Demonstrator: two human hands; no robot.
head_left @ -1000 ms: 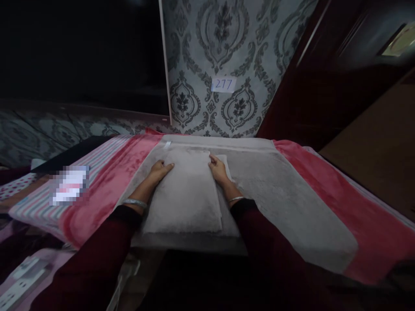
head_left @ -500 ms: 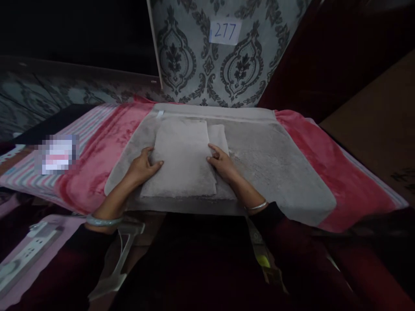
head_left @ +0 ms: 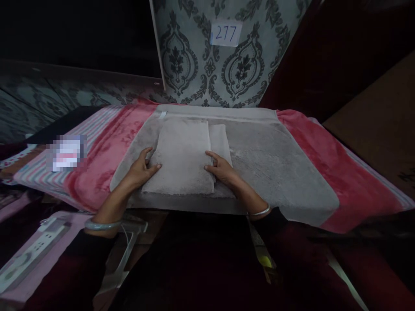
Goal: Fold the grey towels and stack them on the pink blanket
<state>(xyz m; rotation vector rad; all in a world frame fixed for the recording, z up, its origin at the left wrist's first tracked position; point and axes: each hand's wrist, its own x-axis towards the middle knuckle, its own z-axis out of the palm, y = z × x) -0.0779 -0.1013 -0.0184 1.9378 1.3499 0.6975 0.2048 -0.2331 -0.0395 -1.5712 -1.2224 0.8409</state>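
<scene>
1. Possibly the folded grey cloth (head_left: pixel 183 157) could skew — uneven pushing from the left hand (head_left: pixel 138 170) and right hand (head_left: pixel 224 169), their fingers spread loosely at its sides, would cause it.
2. Lying left of centre on the grey cover (head_left: pixel 272 166), it might drag up wrinkles.
3. Red blanket (head_left: pixel 110 151) flanks the cover; behind — patterned wallpaper (head_left: pixel 210 67) and a dark screen (head_left: pixel 74 34).

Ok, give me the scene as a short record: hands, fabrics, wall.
Left hand: thumb at the left edge of the pale grey, folded, fuzzy cloth
Right hand: thumb and index finger at its right edge
Right of cloth: pale grey fabric layer, partly hidden
Underneath: large grey fuzzy sheet, pink plush fabric on both sides
Wall: white rectangular paper reading 277
</scene>
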